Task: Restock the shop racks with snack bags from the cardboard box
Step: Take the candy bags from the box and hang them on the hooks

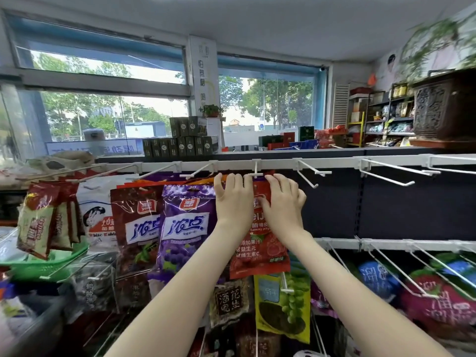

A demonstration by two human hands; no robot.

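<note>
Red bag [260, 243] pinched at its top by the right hand [280, 202] below a white hook [255, 173], left hand [233, 199] laid straight-fingered just beside, purple bag [185, 228] hung to the left, more hooks ranged along the rail [334, 163]

Both forearms show bare up to the elbows; the left hand [233, 202] and right hand [280, 204] are bare, with slender fingers.

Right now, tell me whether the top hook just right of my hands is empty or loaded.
Empty: the hook is bare wire from rail to tip, and nothing hangs on it.
</note>
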